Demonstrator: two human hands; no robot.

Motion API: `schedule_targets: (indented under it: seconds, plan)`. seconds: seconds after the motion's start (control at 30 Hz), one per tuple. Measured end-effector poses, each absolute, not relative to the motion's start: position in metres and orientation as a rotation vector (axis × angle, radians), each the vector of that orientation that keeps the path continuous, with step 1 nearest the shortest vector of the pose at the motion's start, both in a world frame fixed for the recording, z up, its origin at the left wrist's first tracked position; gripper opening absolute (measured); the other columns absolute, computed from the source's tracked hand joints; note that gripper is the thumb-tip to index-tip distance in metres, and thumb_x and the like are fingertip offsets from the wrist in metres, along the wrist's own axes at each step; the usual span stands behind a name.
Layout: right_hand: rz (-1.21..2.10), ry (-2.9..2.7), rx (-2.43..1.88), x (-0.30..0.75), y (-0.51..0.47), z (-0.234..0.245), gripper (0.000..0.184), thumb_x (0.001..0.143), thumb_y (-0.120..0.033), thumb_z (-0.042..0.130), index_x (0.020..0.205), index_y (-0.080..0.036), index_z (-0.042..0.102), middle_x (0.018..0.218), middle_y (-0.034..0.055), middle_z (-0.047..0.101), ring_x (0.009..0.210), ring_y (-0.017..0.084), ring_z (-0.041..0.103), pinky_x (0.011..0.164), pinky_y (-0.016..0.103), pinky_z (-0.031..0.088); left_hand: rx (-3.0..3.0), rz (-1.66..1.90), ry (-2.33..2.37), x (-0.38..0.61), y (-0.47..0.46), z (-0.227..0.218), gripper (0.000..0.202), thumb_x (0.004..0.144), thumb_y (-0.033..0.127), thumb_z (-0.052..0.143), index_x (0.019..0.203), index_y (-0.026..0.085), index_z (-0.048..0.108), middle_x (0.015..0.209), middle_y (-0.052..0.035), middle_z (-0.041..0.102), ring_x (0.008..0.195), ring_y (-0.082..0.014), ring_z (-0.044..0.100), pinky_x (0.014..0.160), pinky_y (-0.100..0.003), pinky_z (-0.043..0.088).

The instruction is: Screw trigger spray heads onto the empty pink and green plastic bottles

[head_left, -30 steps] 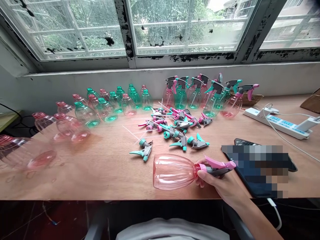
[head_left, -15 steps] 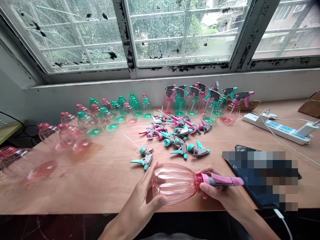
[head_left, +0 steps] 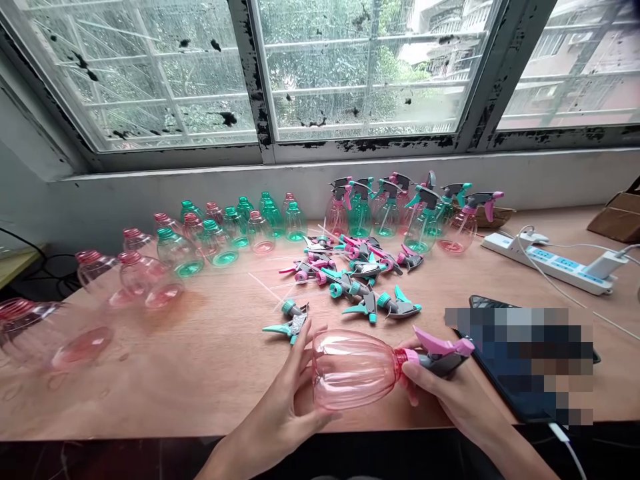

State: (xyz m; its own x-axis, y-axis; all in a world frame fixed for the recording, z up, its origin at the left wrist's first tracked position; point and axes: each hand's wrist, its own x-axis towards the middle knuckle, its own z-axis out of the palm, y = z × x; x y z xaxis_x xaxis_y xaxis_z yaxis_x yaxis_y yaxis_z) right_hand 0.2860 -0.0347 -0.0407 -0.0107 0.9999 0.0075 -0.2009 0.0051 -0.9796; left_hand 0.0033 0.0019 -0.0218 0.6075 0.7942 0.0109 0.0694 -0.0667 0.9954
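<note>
A clear pink spray bottle lies sideways between my hands, above the table's front edge. Around its base end curls my left hand, thumb below and fingers behind. My right hand grips the pink collar at the neck, with the thumb on top. From that collar the grey-and-pink trigger sprayer head points right. Just beyond my left fingers is a loose teal-and-grey sprayer head. A pile of pink and teal sprayer heads lies farther back.
Headless pink and green bottles stand at the left and back. Several bottles with sprayers fitted stand by the wall. On the right are a power strip with cords, a dark tablet-like device partly blurred out, and a brown box.
The sprayer head has turned about the bottle's axis, its pink trigger now tilted upward and more grey showing. My right fingers have shifted around the collar. The view has moved slightly.
</note>
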Motion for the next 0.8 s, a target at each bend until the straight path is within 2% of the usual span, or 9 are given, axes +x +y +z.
schedule_targets:
  seconds: [0.1, 0.2, 0.27, 0.37, 0.5, 0.53, 0.63, 0.7, 0.8]
  plan:
    - [1.296, -1.048, -1.068, 0.2849, -0.0355, -0.0408, 0.029, 0.084, -0.048, 0.085, 0.08, -0.02, 0.076, 0.063, -0.0004, 0.069, 0.058, 0.017, 0.059, 0.064, 0.032, 0.047, 1.529, 0.69, 0.759, 0.004, 0.0027, -0.0192, 0.118, 0.083, 0.031, 0.085, 0.162, 0.047, 0.0, 0.175, -0.0043, 0.009, 0.158, -0.0338, 0.025, 0.129, -0.052, 0.022]
    - [1.3, -1.032, -1.069, 0.2835, -0.0361, -0.0407, 0.032, 0.079, -0.047, 0.089, 0.093, -0.021, 0.077, 0.061, -0.0025, 0.068, 0.058, 0.016, 0.058, 0.062, 0.03, 0.046, 1.536, 0.68, 0.795, 0.0029, 0.0025, -0.0141, 0.111, 0.081, 0.036, 0.086, 0.164, 0.039, 0.013, 0.176, -0.0045, 0.008, 0.161, -0.0338, 0.008, 0.131, -0.051, 0.014]
    - [1.303, -1.029, -1.065, 0.2831, -0.036, -0.041, 0.033, 0.076, -0.045, 0.092, 0.092, -0.021, 0.076, 0.061, -0.0032, 0.068, 0.057, 0.015, 0.057, 0.06, 0.028, 0.045, 1.556, 0.663, 0.806, 0.0011, 0.0023, -0.0124, 0.105, 0.084, 0.036, 0.084, 0.164, 0.04, 0.015, 0.176, -0.004, 0.008, 0.16, -0.0348, 0.015, 0.13, -0.052, 0.018]
    - [1.294, -1.053, -1.063, 0.2838, -0.0353, -0.0427, 0.032, 0.077, -0.044, 0.091, 0.095, -0.021, 0.075, 0.06, -0.003, 0.069, 0.056, 0.015, 0.058, 0.06, 0.028, 0.044, 1.605, 0.629, 0.828, -0.0018, 0.0022, -0.0139, 0.102, 0.088, 0.032, 0.08, 0.162, 0.047, 0.011, 0.176, -0.0021, 0.012, 0.156, -0.034, 0.03, 0.129, -0.054, 0.022]
    - [1.289, -1.063, -1.078, 0.2857, -0.0342, -0.0467, 0.028, 0.082, -0.043, 0.087, 0.095, -0.021, 0.076, 0.06, -0.0021, 0.071, 0.056, 0.017, 0.061, 0.063, 0.031, 0.046, 1.686, 0.649, 0.86, -0.0026, 0.0021, -0.0174, 0.099, 0.094, 0.028, 0.072, 0.163, 0.048, 0.004, 0.175, -0.0001, 0.016, 0.16, -0.0298, 0.017, 0.131, -0.052, 0.009]
    - [1.288, -1.077, -1.077, 0.286, -0.034, -0.0474, 0.025, 0.083, -0.042, 0.086, 0.09, -0.021, 0.076, 0.06, -0.0015, 0.07, 0.057, 0.017, 0.061, 0.063, 0.031, 0.046, 1.673, 0.651, 0.851, -0.0024, 0.0022, -0.0179, 0.102, 0.093, 0.029, 0.073, 0.162, 0.047, 0.0, 0.175, -0.0001, 0.016, 0.16, -0.0294, 0.017, 0.131, -0.05, 0.01]
    - [1.282, -1.113, -1.059, 0.2861, -0.0336, -0.0481, 0.023, 0.084, -0.041, 0.085, 0.082, -0.021, 0.075, 0.059, -0.0011, 0.069, 0.058, 0.018, 0.06, 0.065, 0.032, 0.046, 1.562, 0.65, 0.798, -0.0024, 0.0027, -0.0189, 0.113, 0.088, 0.035, 0.08, 0.162, 0.045, -0.005, 0.175, -0.0023, 0.014, 0.157, -0.0313, 0.027, 0.13, -0.049, 0.021]
    - [1.285, -1.113, -1.052, 0.2862, -0.0334, -0.0476, 0.022, 0.084, -0.041, 0.085, 0.083, -0.021, 0.074, 0.06, -0.0014, 0.069, 0.058, 0.018, 0.059, 0.065, 0.032, 0.046, 1.52, 0.648, 0.788, -0.0033, 0.003, -0.0198, 0.111, 0.087, 0.039, 0.08, 0.163, 0.044, -0.001, 0.176, -0.0022, 0.012, 0.155, -0.0321, 0.032, 0.129, -0.048, 0.025]
    - [1.271, -1.135, -1.072, 0.2867, -0.0332, -0.0467, 0.027, 0.086, -0.042, 0.083, 0.074, -0.021, 0.071, 0.061, -0.0005, 0.069, 0.059, 0.018, 0.06, 0.067, 0.033, 0.048, 1.567, 0.637, 0.802, -0.0042, 0.003, -0.0213, 0.103, 0.09, 0.038, 0.078, 0.162, 0.048, 0.004, 0.176, 0.0011, 0.013, 0.154, -0.0309, 0.033, 0.128, -0.046, 0.026]
